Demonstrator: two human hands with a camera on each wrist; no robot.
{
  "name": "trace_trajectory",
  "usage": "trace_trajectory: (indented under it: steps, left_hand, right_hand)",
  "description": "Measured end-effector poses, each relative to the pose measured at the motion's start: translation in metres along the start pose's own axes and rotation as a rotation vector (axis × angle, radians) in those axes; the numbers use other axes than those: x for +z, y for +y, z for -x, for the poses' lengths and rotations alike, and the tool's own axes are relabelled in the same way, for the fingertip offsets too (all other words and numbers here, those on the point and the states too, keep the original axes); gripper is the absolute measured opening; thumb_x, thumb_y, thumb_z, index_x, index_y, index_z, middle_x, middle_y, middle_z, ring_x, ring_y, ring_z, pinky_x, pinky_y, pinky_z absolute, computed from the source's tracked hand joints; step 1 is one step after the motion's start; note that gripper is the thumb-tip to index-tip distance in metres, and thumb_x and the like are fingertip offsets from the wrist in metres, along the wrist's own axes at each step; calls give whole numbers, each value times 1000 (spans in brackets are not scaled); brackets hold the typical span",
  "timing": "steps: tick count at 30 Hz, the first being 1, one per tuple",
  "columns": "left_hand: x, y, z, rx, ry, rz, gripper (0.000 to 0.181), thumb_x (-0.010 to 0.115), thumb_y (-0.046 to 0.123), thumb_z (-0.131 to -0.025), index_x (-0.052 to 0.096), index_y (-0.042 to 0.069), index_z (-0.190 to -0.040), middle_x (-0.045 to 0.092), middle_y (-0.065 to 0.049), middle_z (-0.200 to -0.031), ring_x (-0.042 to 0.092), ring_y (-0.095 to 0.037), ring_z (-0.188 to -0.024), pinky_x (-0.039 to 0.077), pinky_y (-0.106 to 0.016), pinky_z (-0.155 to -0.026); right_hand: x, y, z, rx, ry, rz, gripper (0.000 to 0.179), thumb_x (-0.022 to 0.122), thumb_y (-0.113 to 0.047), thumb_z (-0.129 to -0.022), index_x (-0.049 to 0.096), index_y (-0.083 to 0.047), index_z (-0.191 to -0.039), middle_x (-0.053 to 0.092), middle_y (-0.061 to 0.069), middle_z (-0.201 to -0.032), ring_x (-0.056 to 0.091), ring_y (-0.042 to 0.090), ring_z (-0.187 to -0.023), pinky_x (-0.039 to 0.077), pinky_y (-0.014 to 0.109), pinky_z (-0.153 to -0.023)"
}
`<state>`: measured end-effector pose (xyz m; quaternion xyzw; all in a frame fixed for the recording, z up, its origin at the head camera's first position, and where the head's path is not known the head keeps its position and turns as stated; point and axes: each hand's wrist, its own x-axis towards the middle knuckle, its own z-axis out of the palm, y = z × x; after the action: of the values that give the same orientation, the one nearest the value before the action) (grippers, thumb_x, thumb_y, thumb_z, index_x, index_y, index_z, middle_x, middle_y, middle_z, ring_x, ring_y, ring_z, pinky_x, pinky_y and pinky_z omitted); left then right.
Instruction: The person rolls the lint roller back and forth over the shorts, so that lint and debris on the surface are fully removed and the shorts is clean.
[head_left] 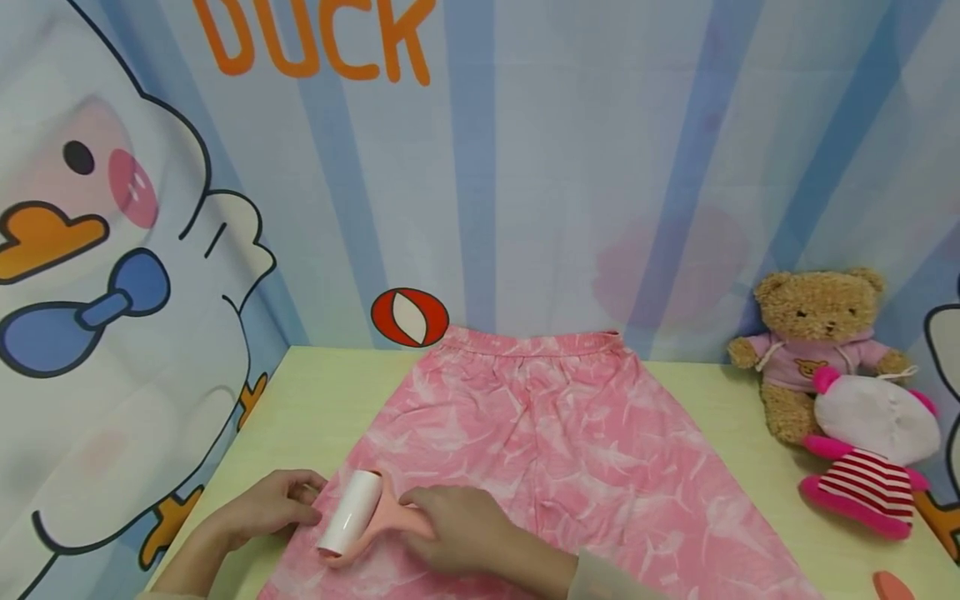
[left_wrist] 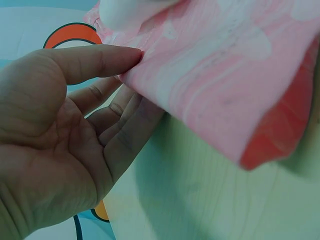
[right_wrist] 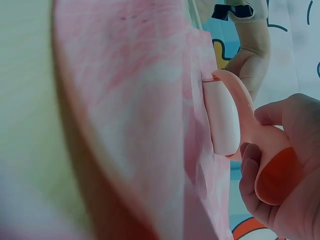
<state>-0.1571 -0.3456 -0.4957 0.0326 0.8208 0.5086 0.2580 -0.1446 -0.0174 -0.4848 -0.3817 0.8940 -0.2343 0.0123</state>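
Observation:
A pink-and-white garment (head_left: 540, 433) with a gathered waistband lies spread on the pale table; whether it is a skirt or wide trousers I cannot tell. My right hand (head_left: 465, 529) grips the salmon-coloured handle of a lint roller (head_left: 351, 512), whose white roll rests on the garment's left side. In the right wrist view, fingers and thumb wrap around the roller's handle (right_wrist: 270, 137). At the garment's left edge, my left hand (head_left: 262, 508) pinches the cloth. The left wrist view shows its thumb above the fabric (left_wrist: 200, 75) and the other fingers underneath.
A brown teddy bear (head_left: 821, 325) sits at the table's back right, with a pink-and-white plush toy (head_left: 877, 450) leaning before it. A salmon-coloured piece (head_left: 892, 586) is cut off at the lower right. Behind the table (head_left: 330, 392) hangs a striped duck-print cloth (head_left: 540, 167).

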Motion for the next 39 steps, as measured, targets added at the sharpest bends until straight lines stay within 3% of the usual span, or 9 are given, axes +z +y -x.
trace_trajectory:
  steps: [12, 29, 35, 39]
  left_hand:
    - [0, 1, 1, -16, 3, 5, 32, 69, 2, -92, 62, -8, -122, 66, -10, -94, 65, -23, -79, 56, -36, -69]
    - [-1, 0, -1, -36, -2, 4, 32, 69, 2, -93, 61, -7, -122, 66, -9, -94, 64, -23, -80, 56, -37, -70]
    - [-2, 0, 0, -39, -6, 3, 33, 68, 2, -94, 60, -8, -123, 66, -9, -92, 63, -22, -79, 55, -36, -68]
    - [-2, 0, 0, -37, -11, 8, 32, 69, 2, -94, 61, -8, -123, 66, -9, -94, 63, -22, -79, 55, -35, -69]
  right_hand:
    - [-24, 30, 52, 2, 5, -18, 37, 65, -43, -97, 70, -22, -127, 72, -11, -114, 68, 6, -101, 56, 32, -82]
    - [-56, 69, 133, 21, -19, -103, 31, 64, -47, -101, 71, -27, -125, 69, -18, -113, 65, 0, -99, 56, 36, -82]
    - [-63, 76, 156, 175, -79, -202, 37, 60, -55, -101, 69, -34, -130, 67, -24, -114, 64, -1, -100, 56, 36, -82]
    - [-70, 78, 166, 241, -79, -208, 35, 62, -57, -99, 70, -37, -127, 67, -26, -111, 64, -2, -98, 57, 35, -81]
